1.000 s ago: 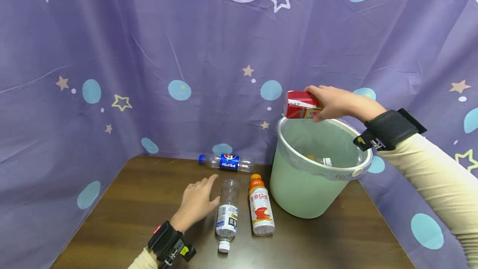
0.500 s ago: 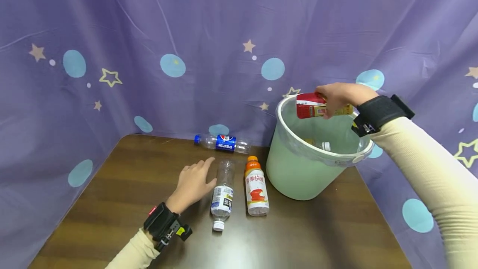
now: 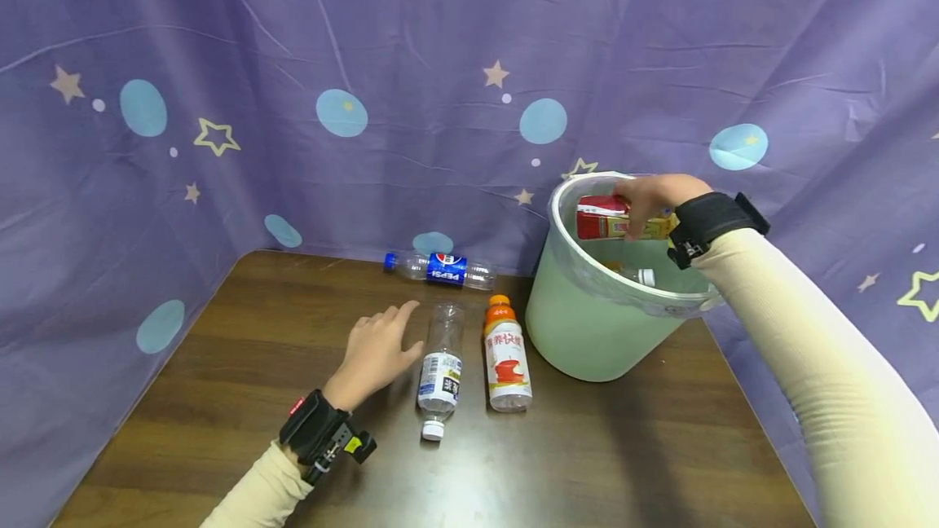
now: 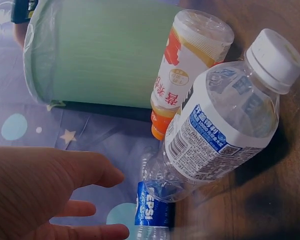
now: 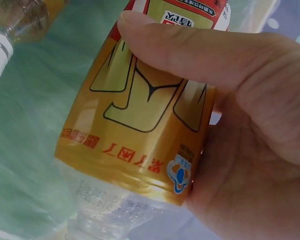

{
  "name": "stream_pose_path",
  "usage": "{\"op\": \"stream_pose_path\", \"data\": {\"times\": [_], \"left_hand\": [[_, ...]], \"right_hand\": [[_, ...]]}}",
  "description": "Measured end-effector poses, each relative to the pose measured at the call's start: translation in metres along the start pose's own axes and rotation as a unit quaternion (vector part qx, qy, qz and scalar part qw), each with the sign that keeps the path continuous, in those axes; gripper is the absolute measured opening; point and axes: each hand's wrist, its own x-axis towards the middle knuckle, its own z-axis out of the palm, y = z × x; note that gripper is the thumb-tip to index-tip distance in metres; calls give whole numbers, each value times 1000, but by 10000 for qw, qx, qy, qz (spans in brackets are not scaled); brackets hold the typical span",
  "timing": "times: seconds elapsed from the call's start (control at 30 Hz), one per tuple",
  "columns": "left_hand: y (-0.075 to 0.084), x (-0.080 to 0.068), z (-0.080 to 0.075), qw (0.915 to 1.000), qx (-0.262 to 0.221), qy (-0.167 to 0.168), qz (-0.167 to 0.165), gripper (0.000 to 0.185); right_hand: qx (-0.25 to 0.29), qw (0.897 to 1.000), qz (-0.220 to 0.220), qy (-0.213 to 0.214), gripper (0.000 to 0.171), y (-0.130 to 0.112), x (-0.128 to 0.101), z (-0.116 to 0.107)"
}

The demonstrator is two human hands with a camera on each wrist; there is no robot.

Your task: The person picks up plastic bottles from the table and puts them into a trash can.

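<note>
My right hand (image 3: 649,194) grips a bottle with a red and yellow label (image 3: 605,217), held sideways just inside the mouth of the pale green bucket (image 3: 587,324). The right wrist view shows my thumb (image 5: 190,47) lying across the yellow label (image 5: 135,125). A clear bottle with a white cap (image 3: 632,273) lies inside the bucket. My left hand (image 3: 376,353) rests open on the table, its fingers close beside a clear water bottle (image 3: 440,369) that lies flat. An orange-capped juice bottle (image 3: 506,355) lies to the right of that bottle.
A Pepsi bottle (image 3: 440,269) lies at the table's far edge against the purple curtain (image 3: 367,63). The brown wooden table (image 3: 587,463) stretches toward me. The bucket stands at the table's back right corner.
My right hand has lowered the red and yellow bottle from above the bucket's rim into its mouth. The left hand has stayed by the water bottle.
</note>
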Motion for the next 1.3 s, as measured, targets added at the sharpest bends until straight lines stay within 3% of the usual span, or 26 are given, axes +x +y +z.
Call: {"op": "stream_pose_path", "data": {"times": [0.5, 0.7, 1.0, 1.3], "left_hand": [[-1, -2, 3, 9999, -62, -100, -49, 65], [0, -2, 6, 9999, -55, -86, -20, 63], [4, -2, 8, 9999, -15, -154, -8, 61], [8, 0, 10, 9995, -105, -303, -70, 62]], "right_hand": [[17, 9999, 82, 149, 52, 4, 9, 25], [28, 9999, 112, -16, 44, 8, 13, 35], [279, 9992, 301, 16, 57, 15, 19, 40], [288, 9981, 543, -37, 67, 13, 10, 38]]}}
